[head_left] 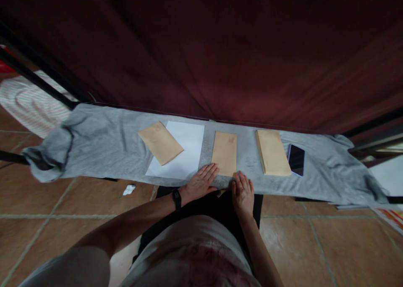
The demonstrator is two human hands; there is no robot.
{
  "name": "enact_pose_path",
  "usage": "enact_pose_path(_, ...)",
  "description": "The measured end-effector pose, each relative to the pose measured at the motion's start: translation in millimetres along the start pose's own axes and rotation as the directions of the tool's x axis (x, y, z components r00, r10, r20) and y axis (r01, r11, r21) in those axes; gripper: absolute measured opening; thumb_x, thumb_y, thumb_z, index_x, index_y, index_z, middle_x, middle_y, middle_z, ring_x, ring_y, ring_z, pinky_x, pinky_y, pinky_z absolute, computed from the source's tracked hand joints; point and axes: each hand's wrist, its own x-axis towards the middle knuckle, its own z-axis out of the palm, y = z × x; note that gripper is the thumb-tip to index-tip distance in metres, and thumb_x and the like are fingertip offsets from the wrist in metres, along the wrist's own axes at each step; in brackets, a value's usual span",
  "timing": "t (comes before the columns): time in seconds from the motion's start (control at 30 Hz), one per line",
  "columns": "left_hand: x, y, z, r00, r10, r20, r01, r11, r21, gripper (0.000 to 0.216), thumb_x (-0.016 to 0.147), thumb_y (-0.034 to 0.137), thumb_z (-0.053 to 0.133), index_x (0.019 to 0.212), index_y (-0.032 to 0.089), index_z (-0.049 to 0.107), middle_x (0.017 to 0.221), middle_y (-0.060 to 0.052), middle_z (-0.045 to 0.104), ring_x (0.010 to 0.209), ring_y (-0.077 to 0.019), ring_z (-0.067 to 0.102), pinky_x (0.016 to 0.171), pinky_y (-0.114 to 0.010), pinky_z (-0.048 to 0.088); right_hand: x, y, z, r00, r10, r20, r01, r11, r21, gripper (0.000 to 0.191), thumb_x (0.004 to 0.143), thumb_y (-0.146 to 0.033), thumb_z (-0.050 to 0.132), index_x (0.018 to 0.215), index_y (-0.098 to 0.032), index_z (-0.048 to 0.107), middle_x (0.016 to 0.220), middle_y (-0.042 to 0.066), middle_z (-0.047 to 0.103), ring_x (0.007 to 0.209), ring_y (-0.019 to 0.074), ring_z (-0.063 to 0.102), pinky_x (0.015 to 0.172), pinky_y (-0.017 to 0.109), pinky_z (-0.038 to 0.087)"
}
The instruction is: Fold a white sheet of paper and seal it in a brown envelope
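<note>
In the head view a brown envelope (224, 152) lies flat on the grey cloth, right in front of me. My left hand (202, 180) rests palm down at its lower left corner, fingers stretched out and fingertips touching its edge. At the lower right corner is my right hand (243, 193), with its fingers extended against the cloth's front edge. To the left, another brown envelope (160, 143) lies slanted over white paper (188, 148). A thick stack of brown envelopes (273, 152) sits to the right.
A phone (296, 160) with a purple case lies beside the stack. The grey cloth (103, 144) covers a narrow surface, backed by a dark red curtain (201, 60). Black metal bars (40, 68) stand at the left. A white scrap (129, 189) lies on the tiled floor.
</note>
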Motion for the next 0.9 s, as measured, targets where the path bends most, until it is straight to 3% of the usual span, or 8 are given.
enact_pose_path(0.23, 6, 3, 6, 0.999, -0.04, -0.029, 0.04, 0.999, 0.015, 0.059, 0.1, 0.042, 0.047, 0.146, 0.005, 0.042, 0.154, -0.023, 0.042, 0.147, -0.0309, 0.033, 0.12, -0.047, 0.031, 21, -8, -2, 0.974, 0.225, 0.014, -0.226, 0.972, 0.058, 0.032, 0.1, -0.033, 0.047, 0.122, -0.02, 0.065, 0.123, 0.014, 0.063, 0.11, 0.0289, 0.056, 0.09, 0.043, 0.045)
enact_pose_path(0.37, 12, 9, 12, 0.995, -0.08, -0.064, 0.084, 0.995, 0.056, 0.048, 0.102, 0.03, 0.038, 0.141, 0.004, 0.05, 0.148, -0.023, 0.051, 0.142, -0.0306, 0.043, 0.115, -0.046, 0.038, 36, -12, 1, 0.94, 0.342, -0.011, -0.327, 0.907, 0.266, 0.021, 0.093, -0.033, 0.055, 0.105, -0.019, 0.066, 0.105, 0.012, 0.065, 0.102, 0.0276, 0.057, 0.091, 0.043, 0.045)
enact_pose_path(0.43, 16, 11, 12, 0.992, -0.094, -0.08, 0.1, 0.992, 0.074, 0.046, 0.101, 0.028, 0.038, 0.138, 0.003, 0.052, 0.144, -0.023, 0.054, 0.139, -0.0307, 0.047, 0.113, -0.045, 0.04, 42, -12, 2, 0.906, 0.423, 0.008, -0.38, 0.807, 0.452, 0.017, 0.089, -0.034, 0.058, 0.096, -0.02, 0.064, 0.095, 0.009, 0.065, 0.095, 0.025, 0.058, 0.089, 0.041, 0.046)
enact_pose_path(0.57, 27, 14, 2, 0.99, -0.107, -0.091, 0.115, 0.988, 0.098, 0.039, 0.1, 0.025, 0.043, 0.129, 0.006, 0.059, 0.133, -0.02, 0.064, 0.126, -0.0299, 0.058, 0.105, -0.044, 0.045, 53, -18, 2, 0.844, 0.512, 0.161, -0.449, 0.509, 0.734, 0.019, 0.083, -0.041, 0.061, 0.085, -0.022, 0.057, 0.074, -0.001, 0.061, 0.071, 0.0177, 0.058, 0.071, 0.032, 0.049)
enact_pose_path(0.7, 44, 18, -18, 0.984, -0.151, -0.097, 0.16, 0.983, 0.094, 0.026, 0.098, 0.024, 0.049, 0.116, 0.013, 0.064, 0.117, -0.015, 0.069, 0.108, -0.0285, 0.065, 0.094, -0.043, 0.05, 69, -32, -7, 0.844, 0.513, 0.159, -0.402, 0.408, 0.82, 0.019, 0.083, -0.041, 0.059, 0.082, -0.023, 0.052, 0.066, -0.005, 0.056, 0.06, 0.0141, 0.054, 0.06, 0.026, 0.047)
enact_pose_path(0.8, 60, 19, -31, 0.969, -0.224, -0.104, 0.224, 0.975, -0.008, 0.024, 0.093, 0.014, 0.05, 0.112, 0.016, 0.064, 0.109, -0.012, 0.068, 0.097, -0.026, 0.067, 0.085, -0.038, 0.052, 86, -44, -25, 0.86, 0.498, 0.107, -0.334, 0.394, 0.856, 0.015, 0.082, -0.036, 0.059, 0.083, -0.023, 0.052, 0.069, -0.005, 0.057, 0.063, 0.0139, 0.056, 0.063, 0.026, 0.047)
enact_pose_path(0.87, 72, 18, -35, 0.94, -0.321, -0.116, 0.294, 0.934, -0.206, 0.024, 0.091, 0.01, 0.049, 0.108, 0.017, 0.065, 0.107, -0.011, 0.068, 0.087, -0.0229, 0.068, 0.076, -0.034, 0.052, 98, -52, -40, 0.887, 0.455, 0.08, -0.303, 0.443, 0.844, 0.012, 0.086, -0.035, 0.058, 0.087, -0.023, 0.054, 0.071, -0.004, 0.06, 0.067, 0.0145, 0.059, 0.065, 0.026, 0.047)
enact_pose_path(0.9, 79, 16, -36, 0.907, -0.401, -0.126, 0.333, 0.869, -0.366, 0.021, 0.091, 0.012, 0.05, 0.103, 0.018, 0.066, 0.104, -0.01, 0.068, 0.082, -0.0215, 0.068, 0.071, -0.032, 0.052, 103, -56, -48, 0.901, 0.428, 0.07, -0.287, 0.469, 0.836, 0.013, 0.089, -0.035, 0.056, 0.091, -0.023, 0.056, 0.075, -0.002, 0.062, 0.07, 0.0152, 0.061, 0.067, 0.026, 0.048)
